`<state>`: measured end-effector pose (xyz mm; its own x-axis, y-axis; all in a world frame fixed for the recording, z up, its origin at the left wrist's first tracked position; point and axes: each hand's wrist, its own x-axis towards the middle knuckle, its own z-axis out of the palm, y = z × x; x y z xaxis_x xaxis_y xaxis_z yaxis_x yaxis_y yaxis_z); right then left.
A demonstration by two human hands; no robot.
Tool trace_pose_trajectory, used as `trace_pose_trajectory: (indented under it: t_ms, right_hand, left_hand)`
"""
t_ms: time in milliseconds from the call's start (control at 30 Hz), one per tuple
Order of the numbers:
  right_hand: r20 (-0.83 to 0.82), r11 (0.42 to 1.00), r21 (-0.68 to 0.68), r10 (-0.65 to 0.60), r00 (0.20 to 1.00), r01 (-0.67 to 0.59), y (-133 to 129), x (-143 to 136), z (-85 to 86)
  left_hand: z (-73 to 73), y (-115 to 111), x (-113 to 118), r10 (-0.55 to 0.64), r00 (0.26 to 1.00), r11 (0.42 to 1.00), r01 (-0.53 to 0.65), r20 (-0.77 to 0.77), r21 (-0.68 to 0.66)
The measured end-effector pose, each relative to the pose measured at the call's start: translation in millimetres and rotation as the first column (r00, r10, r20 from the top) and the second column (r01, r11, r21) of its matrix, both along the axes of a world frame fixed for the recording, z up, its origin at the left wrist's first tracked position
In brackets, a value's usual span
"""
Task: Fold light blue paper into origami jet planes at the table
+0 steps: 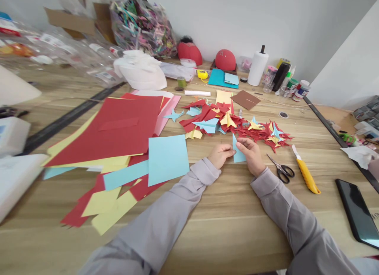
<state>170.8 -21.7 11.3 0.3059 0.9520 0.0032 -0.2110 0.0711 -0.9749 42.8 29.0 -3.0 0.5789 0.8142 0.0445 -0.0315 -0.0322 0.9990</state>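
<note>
A small folded piece of light blue paper (239,156) is held up between my two hands over the table. My left hand (220,155) pinches its left edge with thumb and fingers. My right hand (251,154) grips it from the right, thumb on top, covering part of it. Just beyond lies a heap of folded paper shapes (207,113) in red, blue and yellow, with folded paper stars (275,134) at its right end. To the left of my left hand lies a flat light blue square sheet (168,158).
Black-handled scissors (284,172), a yellow utility knife (308,176) and a black phone (357,211) lie on the right. Large red sheets (127,121) and paper scraps cover the left. Along the back stand a white roll (258,67), jars (302,89) and a tape measure (202,74).
</note>
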Motion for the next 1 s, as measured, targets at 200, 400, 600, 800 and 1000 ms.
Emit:
trace_pose_trajectory:
  t_ms: [200, 400, 600, 800, 1000]
  right_hand:
    - [0.136, 0.995, 0.011, 0.093, 0.986, -0.096, -0.5, 1.9, -2.0]
    - [0.098, 1.0, 0.004, 0.022, 0.995, -0.022, -0.6, 1.6, -3.3]
    - [-0.015, 0.999, -0.033, -0.017, 1.0, 0.017, -0.8, 2.0, -3.1]
    - [-0.036, 0.998, -0.056, -0.032, 0.999, 0.03, -0.9, 1.8, -2.0]
    - [-0.063, 0.996, -0.069, -0.052, 0.997, 0.048, -1.3, 1.0, -0.7]
  left_hand:
    - [0.6, -3.8, 0.6, -0.014, 0.999, 1.0, 0.014, -0.051, -0.001]
    - [4.9, -6.0, 0.5, -0.003, 0.997, 0.995, 0.011, -0.082, 0.101]
    - [7.3, -7.0, 0.6, 0.002, 0.993, 0.989, 0.014, -0.115, 0.146]
    - [6.9, -7.2, 1.6, 0.016, 0.994, 0.989, -0.001, -0.106, 0.146]
    - [6.6, -7.2, 2.1, 0.023, 0.996, 0.989, -0.009, -0.091, 0.15]
